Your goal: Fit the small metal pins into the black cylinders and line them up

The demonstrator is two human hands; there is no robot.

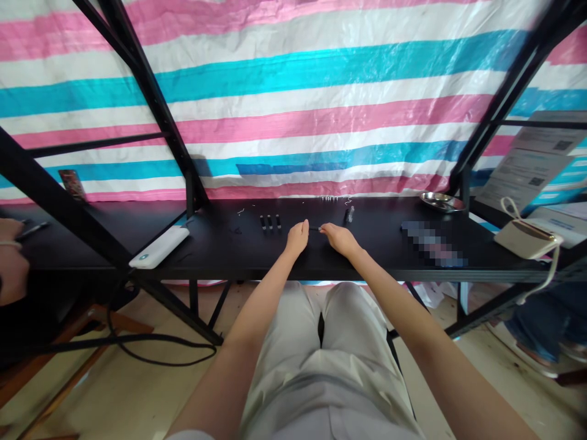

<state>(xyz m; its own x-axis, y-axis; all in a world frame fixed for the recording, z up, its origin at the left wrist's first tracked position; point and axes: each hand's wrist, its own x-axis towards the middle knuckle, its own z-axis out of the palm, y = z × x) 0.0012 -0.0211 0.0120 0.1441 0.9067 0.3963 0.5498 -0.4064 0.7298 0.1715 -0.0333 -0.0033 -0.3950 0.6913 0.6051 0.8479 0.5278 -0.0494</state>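
Note:
Both my hands rest on the black table (229, 250) near its middle. My left hand (298, 237) and my right hand (337, 237) are closed, fingertips facing each other, pinching a small thin dark piece (314, 228) between them. Just left of my left hand stand three small dark cylinders (270, 222) in a row. Behind my right hand sits another small dark part (348, 214), with tiny metal springs or pins (332, 199) along the table's back edge.
A white power bank (159, 247) lies at the left with a black cable dropping to the floor. A metal dish (443, 201) is at the back right; a white device (527, 238) farther right. Another person's hand (11, 263) works at the far left. Black frame bars cross overhead.

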